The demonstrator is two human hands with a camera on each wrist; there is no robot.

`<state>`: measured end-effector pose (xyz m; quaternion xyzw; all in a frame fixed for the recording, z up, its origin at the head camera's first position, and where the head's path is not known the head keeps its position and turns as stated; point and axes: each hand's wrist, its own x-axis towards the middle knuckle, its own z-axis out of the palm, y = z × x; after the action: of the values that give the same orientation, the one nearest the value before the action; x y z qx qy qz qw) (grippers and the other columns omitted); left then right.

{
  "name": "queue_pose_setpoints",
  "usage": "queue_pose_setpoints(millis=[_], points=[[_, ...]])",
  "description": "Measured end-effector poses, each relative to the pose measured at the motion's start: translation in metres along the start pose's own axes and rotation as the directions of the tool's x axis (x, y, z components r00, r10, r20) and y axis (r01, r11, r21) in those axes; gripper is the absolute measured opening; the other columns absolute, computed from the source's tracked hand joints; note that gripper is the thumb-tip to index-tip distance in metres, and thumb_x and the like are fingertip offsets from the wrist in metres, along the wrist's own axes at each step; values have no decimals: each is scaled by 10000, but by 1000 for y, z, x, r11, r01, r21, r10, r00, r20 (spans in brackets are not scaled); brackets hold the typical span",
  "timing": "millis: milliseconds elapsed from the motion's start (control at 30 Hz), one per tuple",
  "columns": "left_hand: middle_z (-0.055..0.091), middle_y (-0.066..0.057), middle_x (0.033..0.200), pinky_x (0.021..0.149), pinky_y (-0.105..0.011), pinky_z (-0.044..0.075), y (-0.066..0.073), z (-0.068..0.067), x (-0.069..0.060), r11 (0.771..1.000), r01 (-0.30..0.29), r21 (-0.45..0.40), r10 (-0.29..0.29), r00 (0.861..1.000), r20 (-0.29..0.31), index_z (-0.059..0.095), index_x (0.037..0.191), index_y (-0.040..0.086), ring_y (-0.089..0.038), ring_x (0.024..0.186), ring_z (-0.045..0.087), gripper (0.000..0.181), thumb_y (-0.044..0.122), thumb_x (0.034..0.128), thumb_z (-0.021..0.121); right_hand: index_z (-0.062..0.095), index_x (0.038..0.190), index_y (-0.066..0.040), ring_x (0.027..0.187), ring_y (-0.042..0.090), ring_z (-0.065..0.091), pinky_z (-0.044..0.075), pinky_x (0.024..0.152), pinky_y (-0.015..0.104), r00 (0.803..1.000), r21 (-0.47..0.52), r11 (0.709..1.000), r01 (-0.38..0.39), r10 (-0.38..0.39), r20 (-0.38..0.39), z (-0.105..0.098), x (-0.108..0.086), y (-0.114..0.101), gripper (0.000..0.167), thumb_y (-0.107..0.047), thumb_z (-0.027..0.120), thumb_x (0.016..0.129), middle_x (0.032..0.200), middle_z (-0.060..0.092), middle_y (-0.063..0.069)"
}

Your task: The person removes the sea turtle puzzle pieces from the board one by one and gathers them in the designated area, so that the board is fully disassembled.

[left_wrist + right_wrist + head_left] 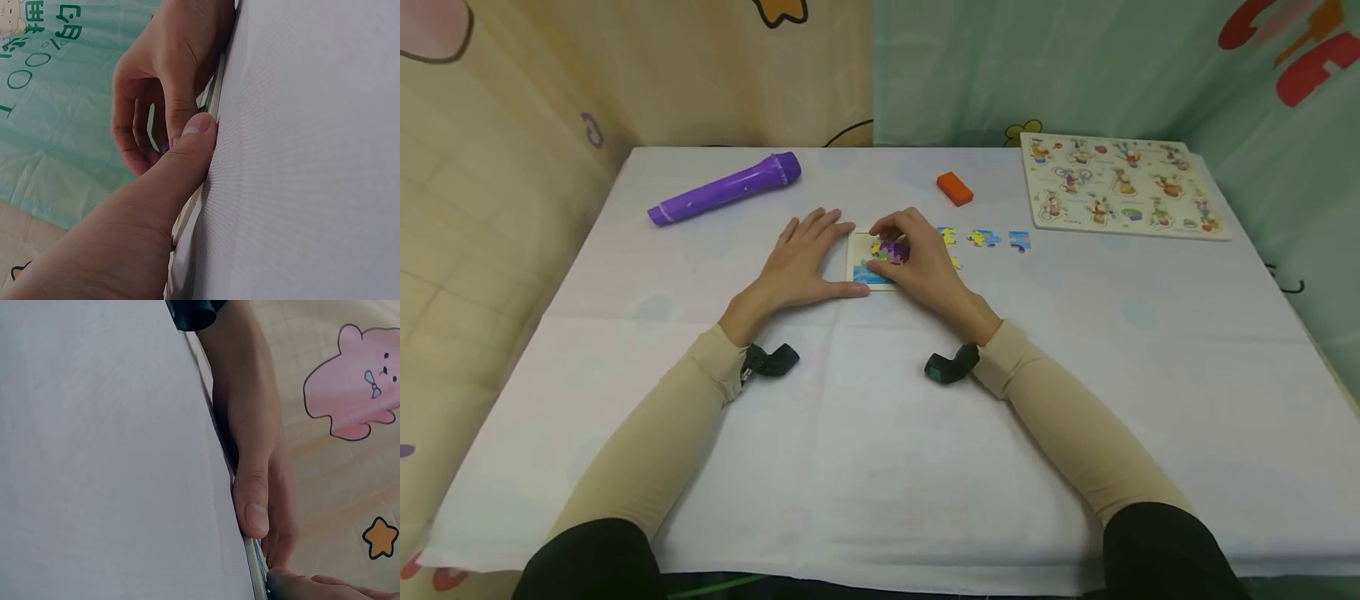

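Observation:
A small puzzle tray (858, 247) with a pale rim lies at mid-table, blue pieces showing along its lower part. My left hand (801, 265) lies flat at the tray's left side, fingers straight and spread, its thumb (190, 147) against the near edge. Above the tray, my right hand (928, 267) pinches a purple and yellow puzzle piece (892, 252) between thumb and curled fingers. This hand covers the tray's right part. Several loose puzzle pieces (982, 238) in blue and yellow lie just right of the tray.
A purple toy microphone (726, 190) lies at the back left. An orange block (955, 189) sits behind the loose pieces. At the back right is a large wooden picture board (1123, 187). Printed curtains (1060, 75) stand behind the white-covered table (865, 450).

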<state>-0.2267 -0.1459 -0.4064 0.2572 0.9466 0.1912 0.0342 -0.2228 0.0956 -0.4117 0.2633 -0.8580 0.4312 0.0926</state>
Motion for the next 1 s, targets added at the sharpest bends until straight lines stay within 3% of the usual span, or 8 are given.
queue_pose_setpoints(millis=[167, 433, 633, 733, 833, 1000], points=[[177, -90, 1770, 1333, -573, -7, 3, -2, -1, 1000, 0, 13, 0, 1000, 7, 340, 1652, 191, -314, 1652, 66, 1071, 731, 824, 752, 680, 1213, -61, 1096, 201, 630, 522, 979, 312, 998, 12, 999, 29, -29, -56, 2, -5, 0, 335, -110, 832, 919, 1162, 668, 93], [175, -93, 1771, 1333, -572, -9, 2, -2, 0, 1000, -1, 16, 1, 1000, 17, 333, 1657, 188, -313, 1652, 65, 1074, 732, 828, 746, 695, 1191, -49, 1085, 214, 631, 509, 951, 333, 996, -12, 998, 62, -63, -59, 1, -6, 1, 306, -97, 828, 920, 1146, 695, 100], [175, -85, 1772, 1334, -565, -15, 4, -2, 1, 1000, -2, 14, 2, 1000, 19, 328, 1660, 198, -303, 1654, 59, 1073, 736, 829, 743, 714, 1140, -49, 1108, 242, 633, 457, 1064, 419, 979, -135, 970, 203, -205, -3, -1, -2, -2, 247, -57, 818, 916, 1141, 693, 100], [174, -87, 1772, 1333, -566, -15, 5, -3, 0, 1000, 0, 15, 0, 1000, 20, 327, 1659, 196, -304, 1654, 57, 1069, 731, 833, 744, 719, 1131, -49, 1122, 251, 630, 463, 1069, 421, 971, -166, 956, 240, -240, 17, -1, -1, -4, 221, -47, 800, 926, 1153, 682, 103], [173, -87, 1772, 1334, -566, -15, 5, -4, -1, 1000, 5, 16, -5, 1000, 23, 328, 1659, 192, -306, 1654, 58, 1068, 725, 833, 747, 718, 1121, -44, 1078, 223, 653, 530, 1015, 357, 982, -124, 974, 189, -191, -6, 1, -2, -5, 187, -21, 768, 942, 1136, 680, 100], [170, -87, 1773, 1334, -563, -19, 4, -3, -2, 1000, 13, 8, -13, 1000, 17, 331, 1657, 192, -306, 1654, 58, 1069, 730, 831, 743, 732, 1096, -32, 986, 183, 688, 621, 901, 311, 994, 54, 997, 56, -51, -98, -1, -5, -8, 134, -21, 749, 964, 1080, 709, 92]])
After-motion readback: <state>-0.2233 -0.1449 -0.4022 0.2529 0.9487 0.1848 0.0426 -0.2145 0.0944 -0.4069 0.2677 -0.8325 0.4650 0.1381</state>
